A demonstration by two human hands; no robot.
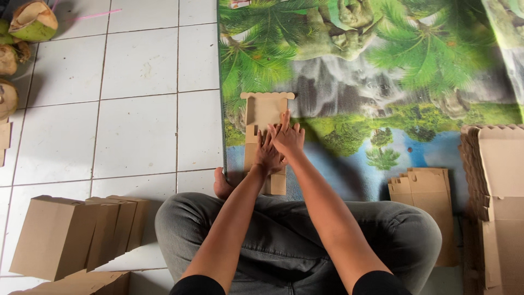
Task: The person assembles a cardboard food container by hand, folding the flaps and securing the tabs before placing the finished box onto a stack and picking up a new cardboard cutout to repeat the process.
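Head view: flat cardboard box blank (262,117), tan with a scalloped top edge, lying lengthwise on the jungle-print mat (382,82) just beyond the sitter's crossed grey-trousered legs (295,235); left hand (268,154) and right hand (287,136), both spread flat with fingers extended, grasping nothing, press down on the blank's middle, the right overlapping the left. At 3 o'clock from the hands, well apart, a tall stack of flat blanks (494,202) with a smaller pile (423,191) beside it; at 8 o'clock, folded cardboard boxes (76,232) on the white tiled floor (136,125); at 10 o'clock, far off, green coconuts (24,27).
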